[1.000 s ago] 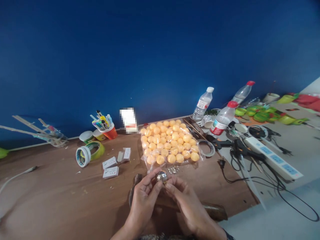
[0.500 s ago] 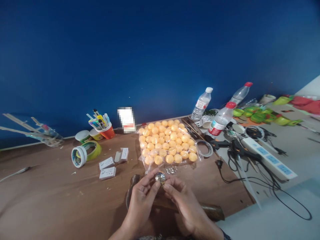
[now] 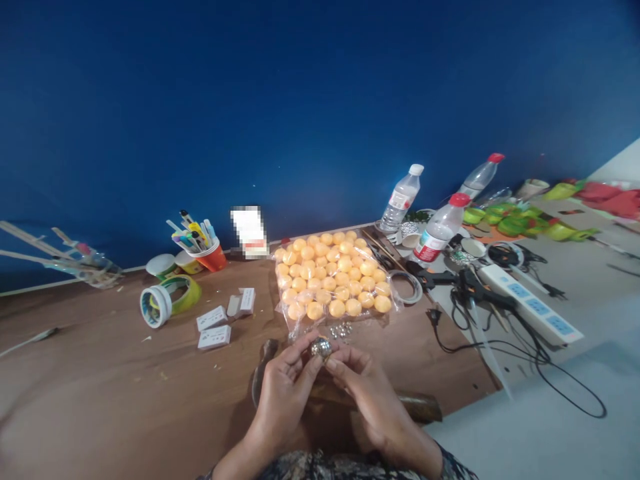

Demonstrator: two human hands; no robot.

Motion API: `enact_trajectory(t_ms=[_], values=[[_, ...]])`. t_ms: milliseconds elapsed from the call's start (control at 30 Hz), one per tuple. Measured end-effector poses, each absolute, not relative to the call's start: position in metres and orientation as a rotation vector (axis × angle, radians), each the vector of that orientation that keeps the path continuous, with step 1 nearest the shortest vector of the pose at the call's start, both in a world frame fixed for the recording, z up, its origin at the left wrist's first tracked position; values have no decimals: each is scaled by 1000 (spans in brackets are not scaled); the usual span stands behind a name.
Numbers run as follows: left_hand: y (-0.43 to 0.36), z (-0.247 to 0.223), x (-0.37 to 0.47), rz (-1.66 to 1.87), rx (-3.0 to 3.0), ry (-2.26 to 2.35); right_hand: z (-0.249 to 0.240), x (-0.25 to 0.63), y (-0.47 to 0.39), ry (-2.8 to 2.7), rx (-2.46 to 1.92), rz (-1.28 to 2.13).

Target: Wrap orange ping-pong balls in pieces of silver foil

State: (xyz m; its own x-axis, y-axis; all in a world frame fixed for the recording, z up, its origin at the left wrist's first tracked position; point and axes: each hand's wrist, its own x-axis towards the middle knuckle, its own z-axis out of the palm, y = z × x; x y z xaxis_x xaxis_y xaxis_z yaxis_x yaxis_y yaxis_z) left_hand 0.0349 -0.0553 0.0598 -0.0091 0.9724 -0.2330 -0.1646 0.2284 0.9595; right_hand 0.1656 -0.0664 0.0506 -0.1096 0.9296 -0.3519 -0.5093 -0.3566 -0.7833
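A small shiny silver ball (image 3: 321, 347) with a faceted-looking surface sits between my two hands above the table. My left hand (image 3: 287, 381) is closed on its left side, with thumb and fingertips pressed against it. My right hand (image 3: 364, 390) pinches at the lower right edge of the ball; its fingertips partly hide what they grip there. Just beyond my fingers lie several small silver pieces (image 3: 341, 330) by a clear bag of orange balls (image 3: 325, 273). Beneath my hands lies a brown rod-like thing (image 3: 423, 405), its middle hidden.
On the left are small white boxes (image 3: 214, 337), tape rolls (image 3: 183, 297) and a cup of pens (image 3: 213, 257). To the right stand plastic bottles (image 3: 401, 200), a black glue gun (image 3: 483, 293) and a white power strip (image 3: 533, 303) with loose cables. A blue wall rises behind.
The view has shifted slightly, so the table items appear a little higher. Both hands keep the silver ball, which looks slightly turned.
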Motion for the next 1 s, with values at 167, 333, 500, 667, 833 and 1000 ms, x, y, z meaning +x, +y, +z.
enact_trajectory(t_ms=[167, 333, 500, 667, 833, 1000], values=[[-58, 56, 35, 1114, 896, 1200, 45, 166, -68, -548, -1108, 1670], [-62, 50, 37, 1077, 771, 1105, 37, 162, -70, -480, -1037, 1628], [-64, 48, 39, 1153, 585, 1006, 37, 161, -69, -500, -973, 1690], [-64, 54, 39, 1170, 515, 973, 37, 162, -68, -606, -1020, 1633], [-63, 53, 39, 1152, 517, 967, 37, 164, -68, -861, -1114, 1503], [-65, 51, 38, 1181, 468, 948, 36, 168, -70, -1133, -1232, 1309]])
